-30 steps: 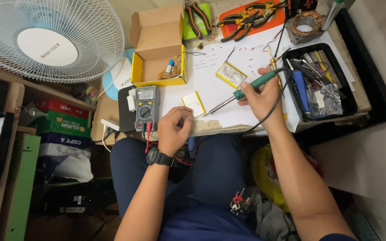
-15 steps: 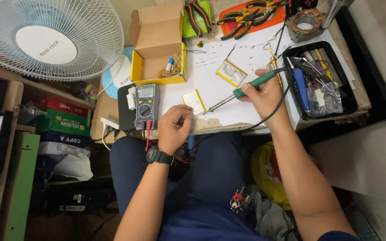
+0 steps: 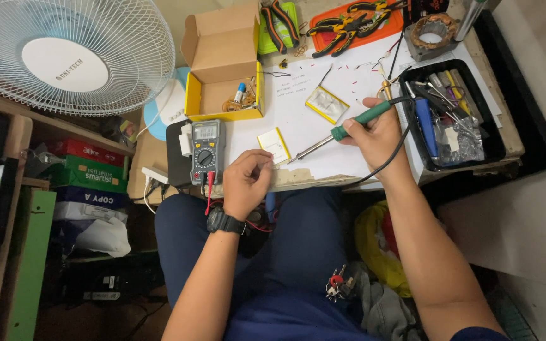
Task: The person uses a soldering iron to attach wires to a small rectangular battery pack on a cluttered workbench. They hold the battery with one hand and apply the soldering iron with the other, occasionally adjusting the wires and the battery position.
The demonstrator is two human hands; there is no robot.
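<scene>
My right hand grips a green-handled soldering iron. Its metal tip slants down left to the edge of a small flat silver pouch cell with yellow trim lying on white paper. My left hand, a black watch on its wrist, rests at the near table edge just below that cell, fingers pinched together by its lower edge; what they pinch is too small to see. A second pouch cell lies farther back on the paper.
A multimeter with red and black leads sits left of my left hand. Behind it stands an open yellow cardboard box. A black tray of tools is at the right, pliers on trays at the back, a white fan at the left.
The view has drifted slightly. The soldering iron's tip has edged closer to the near pouch cell. My left hand has stayed at the cell's lower edge.
</scene>
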